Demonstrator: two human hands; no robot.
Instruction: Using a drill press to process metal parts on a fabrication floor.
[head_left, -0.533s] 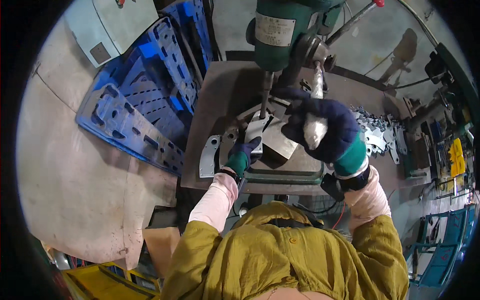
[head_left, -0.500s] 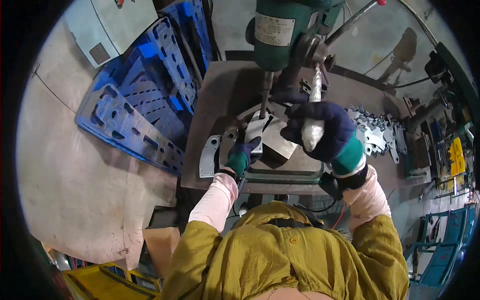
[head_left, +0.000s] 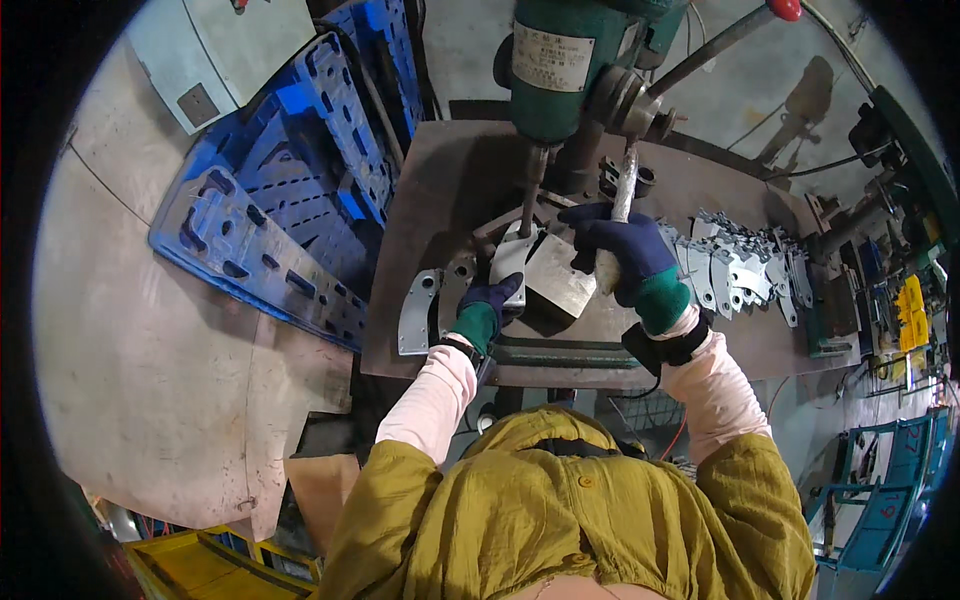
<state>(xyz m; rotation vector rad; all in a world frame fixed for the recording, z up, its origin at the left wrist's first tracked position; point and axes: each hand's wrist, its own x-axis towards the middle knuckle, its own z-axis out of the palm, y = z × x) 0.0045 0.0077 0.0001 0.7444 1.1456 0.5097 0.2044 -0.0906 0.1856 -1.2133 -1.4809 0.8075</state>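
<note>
With gloved fingers, my left hand [head_left: 488, 308] grips the near end of a grey metal bracket [head_left: 508, 262]. The green drill press [head_left: 552, 85] stands over it, and its spindle [head_left: 534, 190] comes down onto the bracket's far end; the exact contact is too small to make out. My right hand [head_left: 632, 252], also gloved, is closed around the feed lever [head_left: 625, 190], which is wrapped in whitish film. Right of the bracket sits a shiny metal plate [head_left: 562, 278]. A curved metal plate [head_left: 417, 312] lies left of my left hand.
Many curved metal plates [head_left: 735, 275] are piled on the right of the worktable [head_left: 430, 180]. Blue plastic pallets [head_left: 270, 240] stand to the left. Another lever with a red knob [head_left: 785, 9] sticks up at the upper right. A teal rack [head_left: 885, 490] stands at the lower right.
My right hand has swung the feed lever left and away from my body. The red-knobbed lever has turned with it, reaching farther to the upper right. My left hand and the bracket stay put.
</note>
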